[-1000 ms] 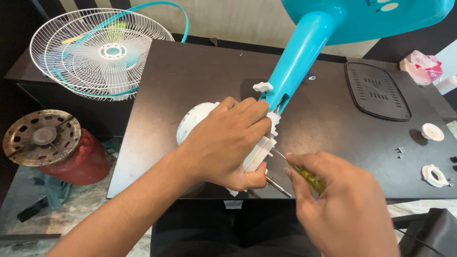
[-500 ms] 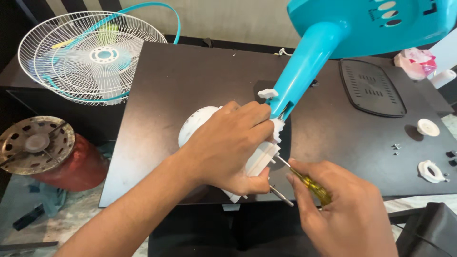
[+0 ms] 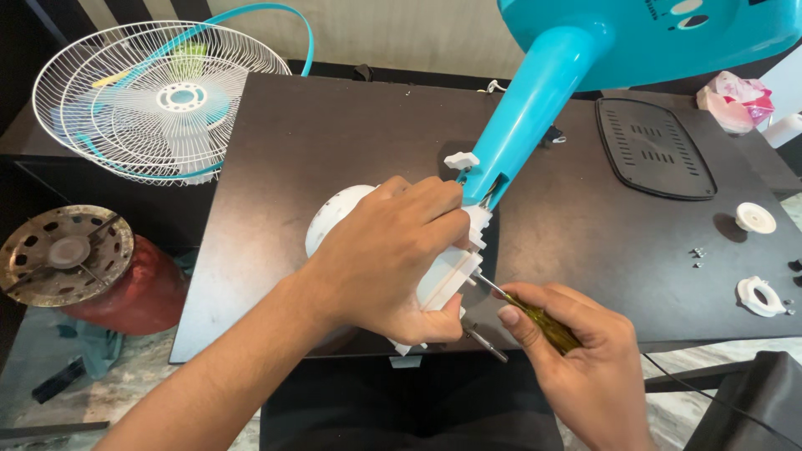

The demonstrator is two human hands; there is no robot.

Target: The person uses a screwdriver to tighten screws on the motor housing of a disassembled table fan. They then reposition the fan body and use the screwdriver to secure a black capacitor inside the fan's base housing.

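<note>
My left hand [image 3: 388, 255] grips the white motor housing [image 3: 342, 213] of a table fan, which lies on its side on the dark table [image 3: 351, 134]. The fan's turquoise neck [image 3: 522, 113] rises from the housing up to the turquoise base [image 3: 668, 33] at the top right. My right hand [image 3: 576, 359] holds a screwdriver [image 3: 539, 317] with a yellow-green handle. Its metal tip touches the lower right edge of the white housing. A thin metal shaft [image 3: 484, 342] pokes out below the housing near the table's front edge.
A white wire fan guard [image 3: 159, 100] with a turquoise rim leans at the top left. A round metal disc on a red body [image 3: 79, 259] stands on the floor at left. A black grille plate [image 3: 656, 146], white rings [image 3: 756, 217] and small screws [image 3: 697, 255] lie at right.
The view has drifted slightly. My right hand has shifted the screwdriver a little against the housing. My left hand keeps its grip.
</note>
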